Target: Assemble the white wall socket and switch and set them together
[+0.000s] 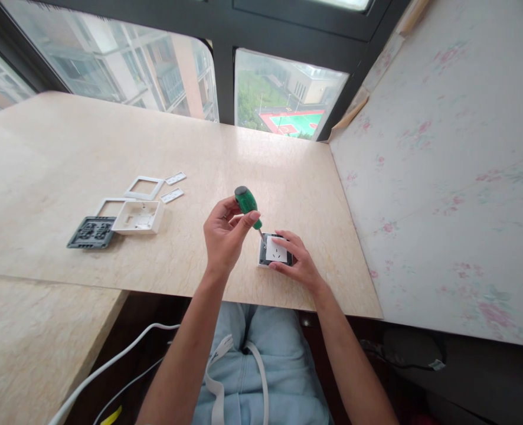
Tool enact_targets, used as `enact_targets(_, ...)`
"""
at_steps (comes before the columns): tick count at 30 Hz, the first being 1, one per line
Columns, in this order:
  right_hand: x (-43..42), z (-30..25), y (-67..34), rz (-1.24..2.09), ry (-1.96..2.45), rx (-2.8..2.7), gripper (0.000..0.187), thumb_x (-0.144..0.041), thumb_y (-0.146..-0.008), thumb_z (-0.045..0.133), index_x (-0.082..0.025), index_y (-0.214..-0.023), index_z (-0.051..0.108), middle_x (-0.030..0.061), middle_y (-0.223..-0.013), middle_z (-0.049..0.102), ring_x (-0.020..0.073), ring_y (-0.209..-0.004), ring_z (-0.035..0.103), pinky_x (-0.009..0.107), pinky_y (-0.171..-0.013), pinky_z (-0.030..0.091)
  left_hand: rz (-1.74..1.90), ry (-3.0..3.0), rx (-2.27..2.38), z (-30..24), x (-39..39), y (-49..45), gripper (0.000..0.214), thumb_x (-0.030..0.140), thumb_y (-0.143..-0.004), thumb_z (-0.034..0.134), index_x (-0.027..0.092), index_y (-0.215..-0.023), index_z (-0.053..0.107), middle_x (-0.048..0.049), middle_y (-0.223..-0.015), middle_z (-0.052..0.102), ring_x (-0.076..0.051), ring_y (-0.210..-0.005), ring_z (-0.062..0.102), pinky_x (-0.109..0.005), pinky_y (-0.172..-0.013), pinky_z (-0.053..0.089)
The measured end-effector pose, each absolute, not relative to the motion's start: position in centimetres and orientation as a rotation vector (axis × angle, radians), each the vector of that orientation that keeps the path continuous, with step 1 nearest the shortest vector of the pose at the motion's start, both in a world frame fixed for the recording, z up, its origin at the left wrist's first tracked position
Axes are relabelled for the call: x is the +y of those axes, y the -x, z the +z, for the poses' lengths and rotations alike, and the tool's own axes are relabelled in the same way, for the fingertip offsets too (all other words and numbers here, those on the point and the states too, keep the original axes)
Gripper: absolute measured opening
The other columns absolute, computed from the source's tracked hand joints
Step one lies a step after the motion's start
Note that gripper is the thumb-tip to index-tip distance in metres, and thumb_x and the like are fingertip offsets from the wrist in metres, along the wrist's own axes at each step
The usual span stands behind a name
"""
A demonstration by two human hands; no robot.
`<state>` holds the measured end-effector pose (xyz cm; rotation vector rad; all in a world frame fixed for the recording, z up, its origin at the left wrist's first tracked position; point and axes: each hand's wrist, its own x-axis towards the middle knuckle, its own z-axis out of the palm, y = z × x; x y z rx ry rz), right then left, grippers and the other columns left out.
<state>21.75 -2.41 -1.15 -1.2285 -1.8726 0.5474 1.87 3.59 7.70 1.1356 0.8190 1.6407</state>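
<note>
The left grip (225, 236) holds a screwdriver (246, 202), the right grip (302, 263) a socket (276, 250); leftward, a white box (134, 228) partly hides a frame (113, 200).

Surface (190, 254) bare across a broad band at upper centre, up to the window frame (225, 82). Bare lane left of centre, between white box (159, 217) and left hand (225, 237); second strip between right hand (302, 260) and papered wall (443, 195), right side. Tilted green screwdriver (246, 202), tip at the socket's (276, 252) left side, obstructs passage between the hands.
</note>
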Motion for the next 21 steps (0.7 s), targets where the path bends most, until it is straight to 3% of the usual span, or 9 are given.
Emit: enact_targets(21,-2.41,-1.07,-21.74,0.561,1.223,-1.865,0.057,-0.048,-0.084,0.075,-0.036,-0.137,0.059,0.0088,-0.146,0.055,0.0309,-0.136,0.049,0.057,-0.115,0.04,1.629,-1.168,0.821,7.47,3.25,-1.58,0.033,0.033,-0.07,0.089,0.021,-0.094,0.071,-0.0021,-0.086,0.072,-0.014,-0.077,0.068,-0.025,-0.064,0.061)
